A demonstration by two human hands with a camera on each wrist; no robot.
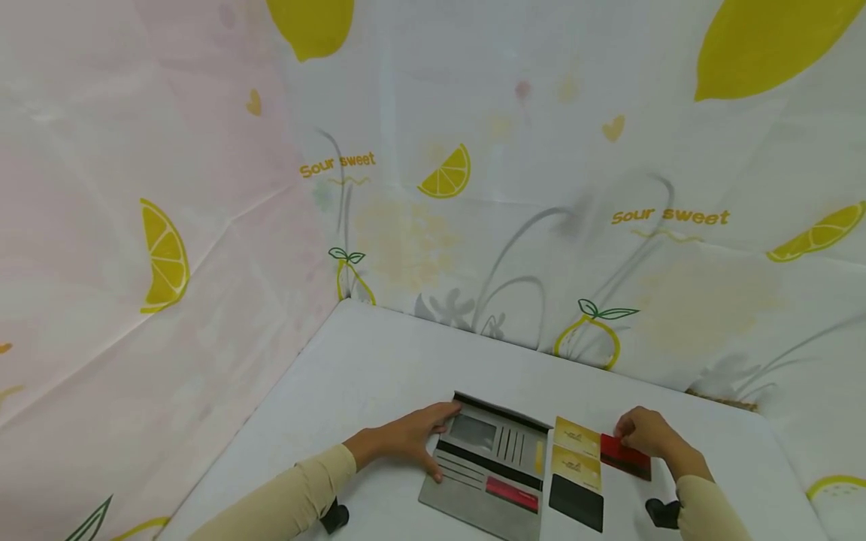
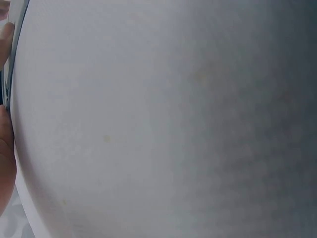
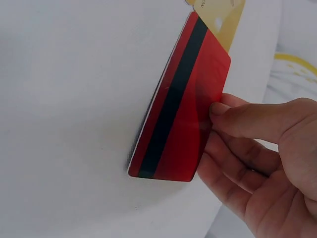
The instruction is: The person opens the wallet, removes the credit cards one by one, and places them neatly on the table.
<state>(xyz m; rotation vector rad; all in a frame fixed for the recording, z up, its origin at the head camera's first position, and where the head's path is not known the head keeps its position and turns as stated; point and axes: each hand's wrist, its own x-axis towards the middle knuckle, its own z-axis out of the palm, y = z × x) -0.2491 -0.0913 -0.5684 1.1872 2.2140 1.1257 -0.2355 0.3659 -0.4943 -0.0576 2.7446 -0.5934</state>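
The right hand (image 1: pixel 651 434) is the nearer one to the red rectangular plastic card with a black stripe (image 3: pixel 185 104), its thumb and fingers closed in a pinch on 1 long edge; in the right wrist view the card lies toward 9 o'clock from those fingers, tilted, its long axis running from 1 to 7 o'clock; in the head view the same card lies toward 5 o'clock from the fingertips, its long axis running from 10 to 4 o'clock, over the white desk (image 1: pixel 379 353); whether its lower edge touches down I cannot tell. At 9 o'clock from it, beyond 2 gold rectangular cards (image 1: pixel 576 467), lies the unfolded grey wallet with black bands (image 1: pixel 497 464); the plain black rectangular card (image 1: pixel 576 502) sits at 8 o'clock from the held card, just below the gold pair, and a 2nd red card (image 1: pixel 512 494) shows in the wallet's lower half; the left hand (image 1: pixel 413 434), at the wallet's 9 o'clock side, has its thumb and fingers spread, touching that edge and pinching no card.
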